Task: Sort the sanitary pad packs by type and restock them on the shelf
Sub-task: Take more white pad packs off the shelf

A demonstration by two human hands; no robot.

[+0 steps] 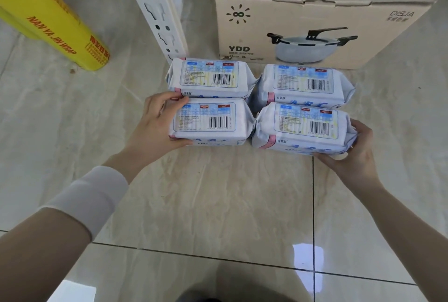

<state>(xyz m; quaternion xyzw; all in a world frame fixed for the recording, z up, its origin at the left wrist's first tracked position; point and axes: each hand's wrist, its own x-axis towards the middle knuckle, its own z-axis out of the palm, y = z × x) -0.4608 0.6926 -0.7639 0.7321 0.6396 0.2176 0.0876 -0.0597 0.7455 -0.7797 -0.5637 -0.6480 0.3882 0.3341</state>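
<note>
- Glossy tiled floor (218, 204) underfoot, crossed by dark grout lines; no shelf board in view.
- Beyond the packs, a big cardboard box (315, 22) printed with a pot, just behind the rear row.
- Far left, a yellow wrap carton (55, 25), lying slanted, well apart from the packs.
- Between carton and box, a white slotted post (157, 10), its foot just behind the rear left pack (208, 76).
- On the floor, two by two, barcodes up: rear left pack, rear right pack (303, 83), front left pack (208, 119), front right pack (303, 127), front row touching the rear row. Same print on all four as far as legible, so probably one type.
- Left hand (155, 124): grips the left end of the front left pack, fingers curled over its far top edge, thumb at the near bottom edge.
- Right hand (356, 151): grips the right end of the front right pack, thumb along the near bottom edge, fingers mostly hidden behind the end.
- Likely step: squaring up or gathering the front pair for the shelf.
- Risk if lifted as a pair: soft wrappers, held only at the outer ends, sagging or parting at the middle seam and dropping.
- Risk if pushed back: rear row shoved against the box or post and knocked askew.
- Risk in sorting: small type labels hard to read, so a mixed type easily missed.
</note>
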